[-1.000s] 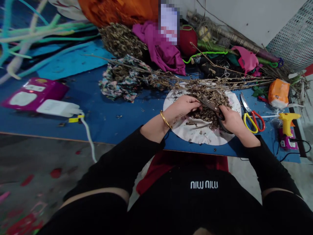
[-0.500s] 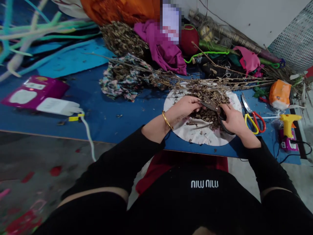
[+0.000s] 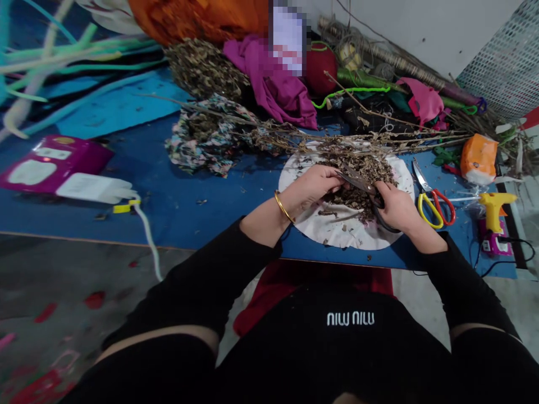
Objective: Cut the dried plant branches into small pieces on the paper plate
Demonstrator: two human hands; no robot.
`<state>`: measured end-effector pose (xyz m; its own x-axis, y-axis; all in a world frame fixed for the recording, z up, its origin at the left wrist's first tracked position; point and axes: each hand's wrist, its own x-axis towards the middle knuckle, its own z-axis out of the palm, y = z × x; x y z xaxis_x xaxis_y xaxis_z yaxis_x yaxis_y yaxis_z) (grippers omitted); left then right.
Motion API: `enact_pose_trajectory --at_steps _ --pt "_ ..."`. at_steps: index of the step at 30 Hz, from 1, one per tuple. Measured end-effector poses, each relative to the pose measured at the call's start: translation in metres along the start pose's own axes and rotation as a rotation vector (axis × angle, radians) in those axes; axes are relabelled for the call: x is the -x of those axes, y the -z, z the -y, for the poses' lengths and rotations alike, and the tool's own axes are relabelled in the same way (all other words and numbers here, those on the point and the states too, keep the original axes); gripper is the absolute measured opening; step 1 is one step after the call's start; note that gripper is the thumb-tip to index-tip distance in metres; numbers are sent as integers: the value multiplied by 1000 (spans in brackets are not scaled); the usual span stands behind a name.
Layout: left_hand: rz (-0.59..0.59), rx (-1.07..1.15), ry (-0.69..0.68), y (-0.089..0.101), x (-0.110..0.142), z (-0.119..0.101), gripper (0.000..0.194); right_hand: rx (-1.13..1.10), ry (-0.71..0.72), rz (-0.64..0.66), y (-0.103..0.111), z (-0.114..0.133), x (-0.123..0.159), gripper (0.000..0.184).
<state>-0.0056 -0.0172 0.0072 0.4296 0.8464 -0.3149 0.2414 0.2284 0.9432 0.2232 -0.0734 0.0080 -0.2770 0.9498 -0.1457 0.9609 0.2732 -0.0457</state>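
Black-handled scissors [image 3: 361, 183] are gripped in my right hand [image 3: 396, 206], their dark blades pointing left toward my other hand. My left hand [image 3: 323, 180], with a gold bangle at the wrist, is closed in a pinch right at the blade tips. Whatever is between its fingertips is too small to make out. Beneath both hands, crumbled dry brown leaves [image 3: 373, 166] lie heaped on a round white cloth [image 3: 349, 238]. Long dry stems [image 3: 404, 147] with withered leaves stretch across the cloth's far side.
Red-and-yellow-handled scissors [image 3: 438, 209], a yellow glue gun [image 3: 497, 203] and an orange packet [image 3: 479, 157] lie to the right. A bunched floral cloth [image 3: 206, 137] and purple fabric [image 3: 280, 92] are behind. Leftward sits a purple box [image 3: 80, 160] with a white cord [image 3: 147, 230] over the table edge.
The whole view has shifted slightly, so things on the table appear a little further left. Both hands keep nearly the same places, with the blades still at my left fingertips.
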Motion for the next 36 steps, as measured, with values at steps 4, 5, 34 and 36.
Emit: enact_pose_trajectory --at_steps 4,5,34,36 --pt "-9 32 37 -1 3 -2 19 -10 0 3 -1 -1 -1 47" --pt "-12 37 49 -1 3 -3 19 -12 3 -5 -1 -2 -1 47" --pt "-17 112 34 -4 3 -7 21 -128 -3 -117 3 -10 -2 53" --pt "-11 85 41 -5 3 -4 21 -104 1 -88 4 -8 -2 54"
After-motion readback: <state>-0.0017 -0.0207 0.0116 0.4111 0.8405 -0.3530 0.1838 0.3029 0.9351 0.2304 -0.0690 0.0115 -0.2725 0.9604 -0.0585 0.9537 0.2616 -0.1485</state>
